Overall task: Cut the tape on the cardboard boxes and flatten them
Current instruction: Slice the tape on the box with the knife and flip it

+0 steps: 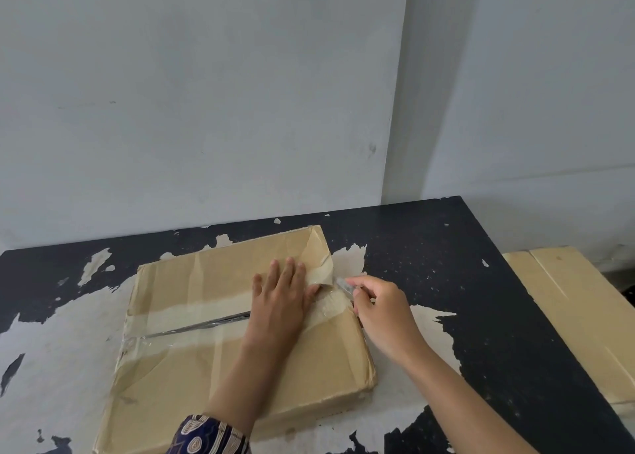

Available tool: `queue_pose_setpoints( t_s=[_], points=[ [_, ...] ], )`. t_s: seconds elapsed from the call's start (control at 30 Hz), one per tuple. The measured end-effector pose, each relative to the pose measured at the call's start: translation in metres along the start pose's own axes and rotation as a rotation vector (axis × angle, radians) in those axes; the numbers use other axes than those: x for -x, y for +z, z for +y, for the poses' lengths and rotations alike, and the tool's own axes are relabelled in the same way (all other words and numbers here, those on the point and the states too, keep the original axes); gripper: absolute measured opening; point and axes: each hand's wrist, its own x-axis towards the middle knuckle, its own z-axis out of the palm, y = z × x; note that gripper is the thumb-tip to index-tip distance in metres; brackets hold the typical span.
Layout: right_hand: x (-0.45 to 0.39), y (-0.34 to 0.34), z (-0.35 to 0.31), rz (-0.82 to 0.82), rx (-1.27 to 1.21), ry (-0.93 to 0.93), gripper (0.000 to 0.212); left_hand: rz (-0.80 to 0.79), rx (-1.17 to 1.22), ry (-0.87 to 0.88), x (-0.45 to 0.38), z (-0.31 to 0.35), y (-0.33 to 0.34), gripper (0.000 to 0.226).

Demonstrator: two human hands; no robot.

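head view: left hand (pixel 282 293) presses flat on the cardboard box (pixel 237 336) to steady it; right hand's (pixel 381 311) grip pinches a cutter (pixel 344 287) at the tape (pixel 192 319).

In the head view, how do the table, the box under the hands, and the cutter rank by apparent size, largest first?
1. table
2. box
3. cutter, held by the right hand and partly hidden.
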Motion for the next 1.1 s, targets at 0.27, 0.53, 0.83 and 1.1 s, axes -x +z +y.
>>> queue_pose_setpoints(
  t_s=[0.27,0.53,0.83,1.1],
  points=[
    [0.011,-0.002,0.000,0.037,-0.016,-0.023,0.032,0.020,0.026,0.013,0.000,-0.002,0.000,0.070],
    [0.003,0.003,-0.005,0.099,0.001,-0.007,0.032,0.019,0.033,0.013,0.000,-0.002,-0.002,0.073],
    [0.008,0.007,-0.010,0.119,0.124,-0.059,0.034,0.023,0.046,0.012,0.000,-0.001,-0.004,0.073],
    [0.009,0.006,-0.010,0.064,0.208,-0.054,0.035,0.034,0.052,0.025,0.001,-0.002,-0.004,0.073]
  ],
)
